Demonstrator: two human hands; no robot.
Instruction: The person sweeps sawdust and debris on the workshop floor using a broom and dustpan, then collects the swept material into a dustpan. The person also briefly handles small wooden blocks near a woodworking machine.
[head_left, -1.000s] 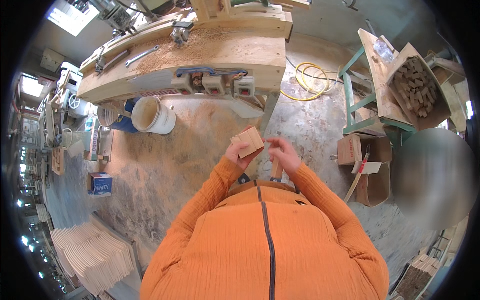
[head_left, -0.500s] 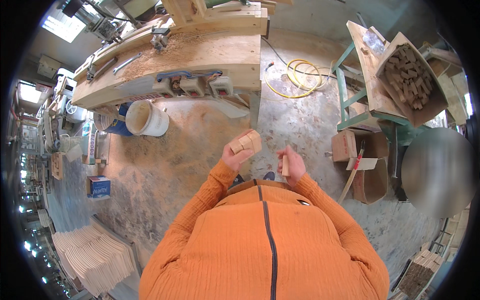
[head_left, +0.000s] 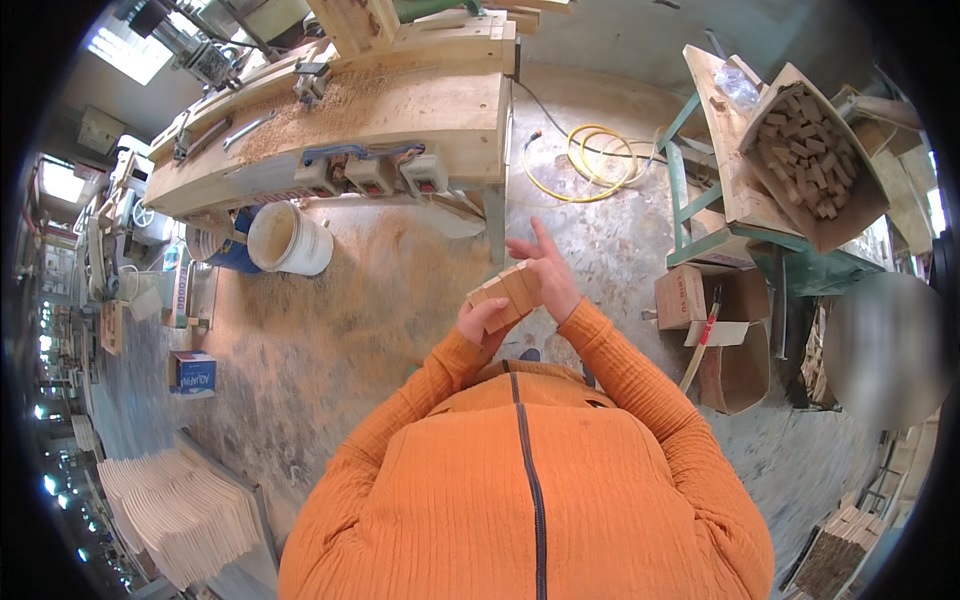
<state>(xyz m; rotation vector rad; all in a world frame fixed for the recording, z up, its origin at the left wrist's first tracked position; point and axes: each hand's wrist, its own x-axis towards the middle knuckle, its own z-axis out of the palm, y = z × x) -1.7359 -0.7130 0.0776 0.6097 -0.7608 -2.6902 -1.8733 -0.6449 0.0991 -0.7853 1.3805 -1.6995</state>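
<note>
My orange top point(head_left: 430, 490) is filling the spot closest to me, and just past it my hands are meeting. My left hand point(head_left: 480, 320) is curling its fingers around a small bunch of wood blocks point(head_left: 512, 292), holding it from the left and below. The bunch is leaning, its long way seeming to go from low left to high right, so it is pointing toward my other hand. My right hand point(head_left: 553, 277) is sitting at the right end, its palm seeming to touch; its fingers are spreading wide, pointing ahead, and are not gripping anything I can see. Both hands are being about equally near. Past them, a white bucket point(head_left: 315, 248) is standing on the dusty floor point(head_left: 350, 340) near the bench point(head_left: 430, 140), a yellow hose point(head_left: 575, 198) is lying in loops, and a tan box point(head_left: 862, 212) is holding lots of wood bits point(head_left: 805, 150).
</note>
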